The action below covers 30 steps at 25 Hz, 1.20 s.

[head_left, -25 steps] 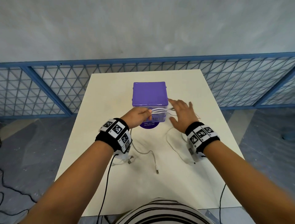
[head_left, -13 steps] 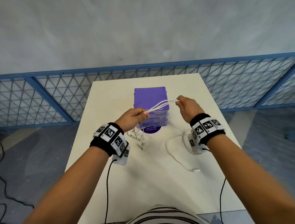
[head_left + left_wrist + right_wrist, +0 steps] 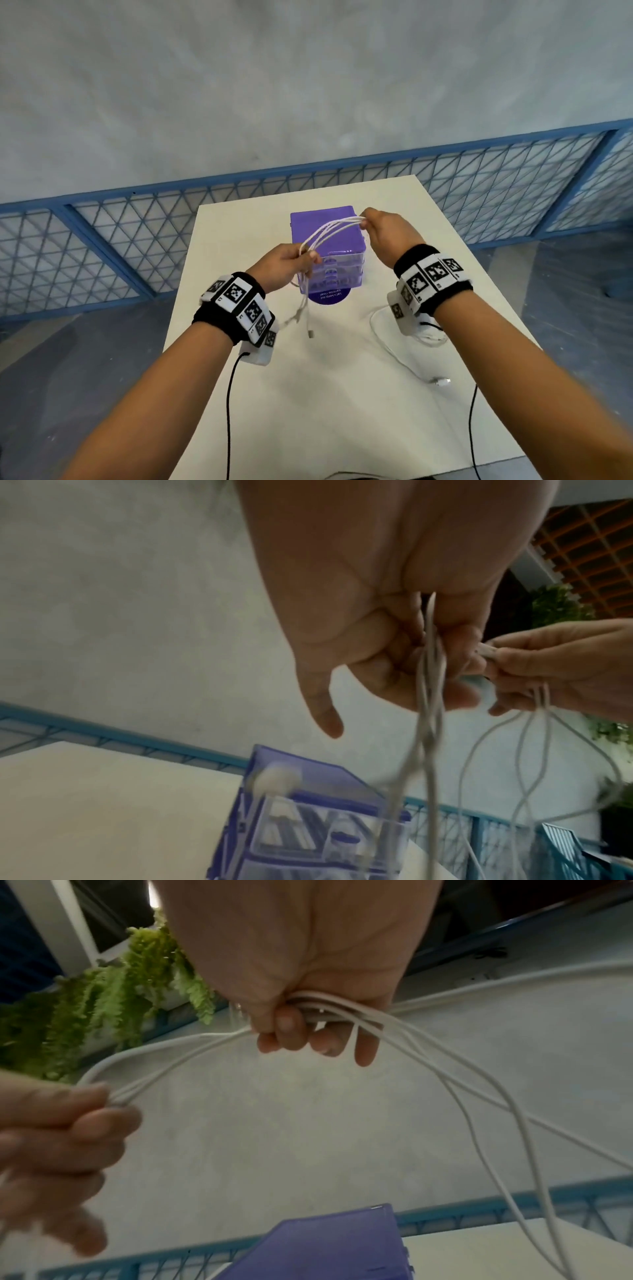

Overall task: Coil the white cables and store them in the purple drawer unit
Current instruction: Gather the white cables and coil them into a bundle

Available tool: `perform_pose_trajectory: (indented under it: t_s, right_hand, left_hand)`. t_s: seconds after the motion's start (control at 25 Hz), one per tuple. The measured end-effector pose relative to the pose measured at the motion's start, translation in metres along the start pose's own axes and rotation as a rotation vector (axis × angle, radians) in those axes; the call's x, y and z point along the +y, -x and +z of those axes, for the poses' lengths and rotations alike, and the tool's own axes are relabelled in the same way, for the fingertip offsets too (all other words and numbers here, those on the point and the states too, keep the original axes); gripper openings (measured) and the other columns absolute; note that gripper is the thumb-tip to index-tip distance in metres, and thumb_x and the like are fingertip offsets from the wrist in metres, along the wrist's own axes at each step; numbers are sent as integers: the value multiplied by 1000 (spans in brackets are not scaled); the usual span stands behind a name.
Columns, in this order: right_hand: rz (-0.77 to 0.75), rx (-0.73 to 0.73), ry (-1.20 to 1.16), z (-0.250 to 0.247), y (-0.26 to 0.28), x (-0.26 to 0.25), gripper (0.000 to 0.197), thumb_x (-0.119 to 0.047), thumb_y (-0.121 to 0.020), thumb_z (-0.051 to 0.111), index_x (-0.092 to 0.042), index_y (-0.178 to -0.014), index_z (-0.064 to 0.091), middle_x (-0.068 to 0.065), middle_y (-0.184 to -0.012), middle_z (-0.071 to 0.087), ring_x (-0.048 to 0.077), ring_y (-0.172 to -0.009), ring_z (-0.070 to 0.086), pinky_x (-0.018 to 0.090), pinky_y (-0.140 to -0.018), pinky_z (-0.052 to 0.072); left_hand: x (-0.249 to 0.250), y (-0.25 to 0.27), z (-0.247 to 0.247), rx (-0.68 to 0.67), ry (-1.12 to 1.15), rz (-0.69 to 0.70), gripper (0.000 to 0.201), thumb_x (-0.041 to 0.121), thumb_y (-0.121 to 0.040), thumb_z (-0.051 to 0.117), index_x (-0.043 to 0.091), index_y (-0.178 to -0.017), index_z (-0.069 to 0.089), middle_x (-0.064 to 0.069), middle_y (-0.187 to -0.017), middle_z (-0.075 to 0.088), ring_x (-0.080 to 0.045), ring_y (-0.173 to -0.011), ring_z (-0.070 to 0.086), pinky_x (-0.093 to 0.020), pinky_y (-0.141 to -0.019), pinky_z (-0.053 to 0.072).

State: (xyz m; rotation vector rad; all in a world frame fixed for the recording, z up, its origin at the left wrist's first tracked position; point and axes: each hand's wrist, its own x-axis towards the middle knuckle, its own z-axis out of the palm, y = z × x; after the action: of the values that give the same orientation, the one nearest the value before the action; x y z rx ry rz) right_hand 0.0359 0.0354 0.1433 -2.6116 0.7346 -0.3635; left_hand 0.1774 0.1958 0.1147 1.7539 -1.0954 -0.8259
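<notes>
A bundle of white cables [image 3: 330,229] stretches in the air between my two hands, above the purple drawer unit [image 3: 327,246]. My left hand [image 3: 291,263] grips one end of the bundle [image 3: 432,653], and loose cable ends with plugs [image 3: 310,330] hang below it. My right hand [image 3: 380,228] grips the other end [image 3: 329,1007], from which more strands [image 3: 479,1096] trail down. The drawer unit [image 3: 308,823] has clear drawers that look closed. Another stretch of white cable [image 3: 394,349] lies on the table under my right wrist.
The white table [image 3: 325,394] is ringed by a blue mesh fence [image 3: 137,240] in front of a grey wall. Black wrist-camera leads [image 3: 228,411] hang from both wrists toward the table's near edge. Green plants [image 3: 103,1001] hang in the right wrist view's background.
Both hands have risen from the table with the cables. My right hand went from flat beside the drawer unit to gripping the bundle, and the cable ends lifted off the table.
</notes>
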Motion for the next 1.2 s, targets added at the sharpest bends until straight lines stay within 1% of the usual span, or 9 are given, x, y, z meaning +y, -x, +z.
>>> perform_pose_trajectory:
  t_s: [0.08,0.24,0.36,0.48,0.68,0.84,0.96,1.04,1.2]
  right_hand:
    - [51,-9,37,-1,4,3,22,-17,-92,36,-7,-105,51,25,-103,64,40,-91,56,38,-73,41]
    - [-213,-144,311,15,9,-22,54,-8,-83,42,-17,-135,30,11,-135,47,30,-125,41,45,-113,20]
    - [-208,-227,150,17,5,-28,38,-3,-81,41,-13,-117,44,18,-116,58,35,-108,53,38,-90,39]
    - [-100,-93,-97,1,-1,-4,19,-6,-88,35,-5,-103,47,25,-100,60,39,-90,56,35,-70,37]
    - [24,-130,90,-6,2,25,26,-8,-89,35,-8,-113,45,21,-113,58,37,-100,52,41,-83,41]
    - [-279,-160,442,14,9,1,43,-18,-88,42,-14,-131,33,15,-128,49,30,-128,38,56,-112,12]
    - [-219,-336,196,10,6,-10,24,-17,-93,35,-6,-114,40,20,-103,62,37,-99,58,42,-88,40]
    - [-164,-299,0,3,4,-3,23,-18,-94,34,-3,-108,43,27,-96,62,40,-86,57,41,-71,43]
    - [-188,-198,-106,-2,6,8,21,-20,-94,33,-5,-100,46,29,-87,62,37,-75,54,43,-68,44]
  left_hand:
    - [-5,1,-1,39,40,-3,30,20,-97,38,20,-76,59,-7,-65,48,2,-48,48,-14,-60,38]
    - [7,-8,12,-33,-63,-6,28,29,-95,38,25,-75,57,-6,-67,43,-5,-54,40,-23,-61,35]
    - [22,-14,18,-80,-42,-20,25,13,-95,42,23,-76,53,2,-66,47,3,-51,46,-16,-60,38]
    - [16,-12,10,-155,-239,-50,13,15,-92,49,20,-81,53,6,-72,50,0,-63,47,-16,-65,38]
    - [13,-5,12,-44,-263,-61,18,19,-96,42,18,-88,58,7,-66,46,5,-52,46,-12,-55,37]
    - [30,-12,27,-34,-369,-73,26,22,-95,42,11,-106,62,4,-60,42,-4,-44,42,-15,-39,37]
    - [45,-15,28,11,-265,-63,20,20,-90,54,12,-103,66,5,-54,48,1,-37,44,-12,-38,36]
    - [47,-12,20,34,-115,-70,22,17,-84,63,18,-106,66,10,-51,54,0,-40,46,-14,-40,37]
    - [39,-3,17,23,270,-85,18,16,-92,50,22,-103,63,4,-64,53,-7,-54,50,-19,-49,44]
